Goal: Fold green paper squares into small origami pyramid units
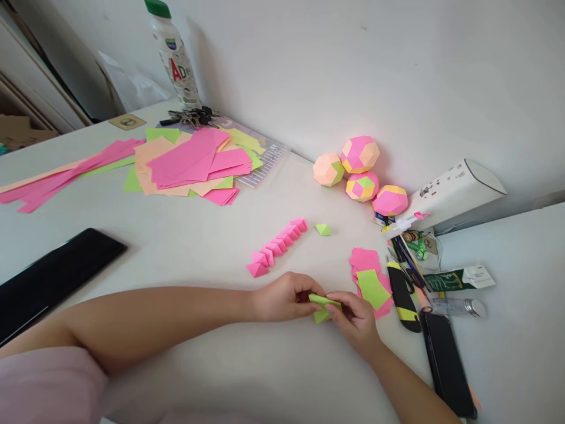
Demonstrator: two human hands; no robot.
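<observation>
Between my two hands is a small piece of green paper (pixel 323 314), partly folded along its upper edge. My left hand (pixel 286 297) pinches its left end between thumb and fingers. At the right end, my right hand (pixel 355 321) grips the same paper. Just beyond my left hand runs a slanting row of folded pink paper pieces (pixel 277 247). A single folded green piece (pixel 323 229) lies off the row's far end. Beside my right hand sits a stack of pink paper pieces (pixel 364 259) with green paper (pixel 373 288) on top.
Several paper balls (pixel 360 154) rest against the wall. At the right are a utility knife (pixel 404 297), a phone (pixel 448 362), a clear bottle (pixel 459 307) and a white holder (pixel 454 191). Coloured sheets (pixel 189 159), keys (pixel 194 116), a drink bottle (pixel 176 62) and a black tablet-like slab (pixel 57 277) lie leftward.
</observation>
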